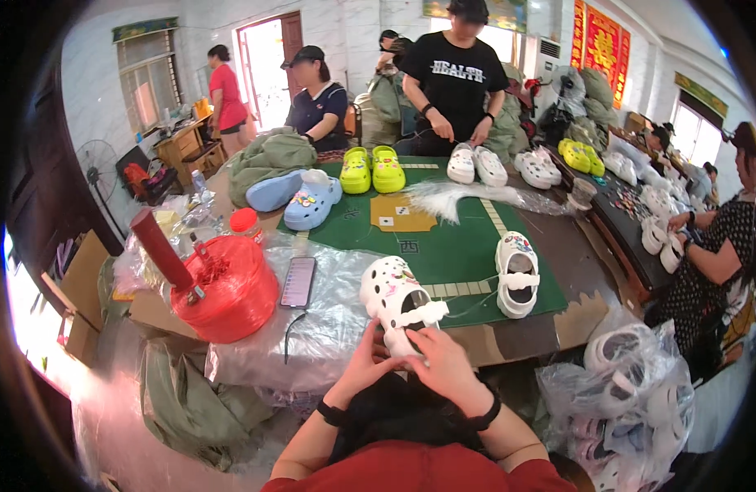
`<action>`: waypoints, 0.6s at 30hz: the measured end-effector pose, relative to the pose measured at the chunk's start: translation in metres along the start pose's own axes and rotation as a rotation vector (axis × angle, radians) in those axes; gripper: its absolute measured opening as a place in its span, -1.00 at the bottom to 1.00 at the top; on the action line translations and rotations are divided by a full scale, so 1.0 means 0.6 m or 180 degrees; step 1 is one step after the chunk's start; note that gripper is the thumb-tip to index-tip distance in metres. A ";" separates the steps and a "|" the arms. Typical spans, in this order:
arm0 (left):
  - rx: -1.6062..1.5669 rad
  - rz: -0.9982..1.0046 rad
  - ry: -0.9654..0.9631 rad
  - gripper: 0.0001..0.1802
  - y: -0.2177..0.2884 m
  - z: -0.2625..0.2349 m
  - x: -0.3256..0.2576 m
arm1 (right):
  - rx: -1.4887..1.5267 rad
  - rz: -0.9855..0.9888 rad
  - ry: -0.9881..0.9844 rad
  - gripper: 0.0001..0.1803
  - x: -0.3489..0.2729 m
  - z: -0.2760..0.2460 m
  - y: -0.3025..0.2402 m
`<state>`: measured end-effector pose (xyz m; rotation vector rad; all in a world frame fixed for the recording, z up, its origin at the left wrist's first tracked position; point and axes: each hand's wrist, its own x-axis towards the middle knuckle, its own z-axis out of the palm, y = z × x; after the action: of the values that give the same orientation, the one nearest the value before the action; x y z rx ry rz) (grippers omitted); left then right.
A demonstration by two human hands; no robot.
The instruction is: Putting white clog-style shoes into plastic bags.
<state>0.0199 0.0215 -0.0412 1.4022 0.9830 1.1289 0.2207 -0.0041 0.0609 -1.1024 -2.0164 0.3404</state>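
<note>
Near the front edge of the table I hold a white clog [384,287] with colourful charms on its toe, toe pointing away from me. My left hand [361,367] grips its heel from the left, fingers curled against the side. From the right, my right hand [445,371] closes on the heel and back strap, with the thumb close to the left hand's. Just what the fingertips press on is hidden. A matching white clog [509,256] stands to the right on the green mat [468,250]. Between the two clogs runs a thin clear strand.
Left are a red twine roll [238,299] with a rod, a phone [298,282] and a red-lidded jar [245,221]. Blue clogs [308,205], lime clogs [356,174] and clear plastic strands [452,199] lie farther back. Bagged clogs [624,394] sit at right. Co-workers [456,82] stand around.
</note>
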 end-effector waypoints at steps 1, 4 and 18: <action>0.0257 -0.0077 0.0129 0.12 0.004 0.005 -0.002 | 0.0004 -0.0069 -0.0137 -0.68 0.002 -0.023 0.002; 0.0844 0.0009 0.0386 0.17 0.028 0.029 -0.013 | 0.0080 0.0160 0.1125 -0.94 0.011 -0.078 0.043; 0.2818 0.1290 0.0467 0.24 0.102 0.134 0.006 | -0.0964 0.1757 0.1399 -0.14 0.001 -0.119 0.346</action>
<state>0.0986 -0.0004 0.0186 2.3277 1.4403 1.1388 0.3961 0.1082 -0.0090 -1.7534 -1.3804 0.0518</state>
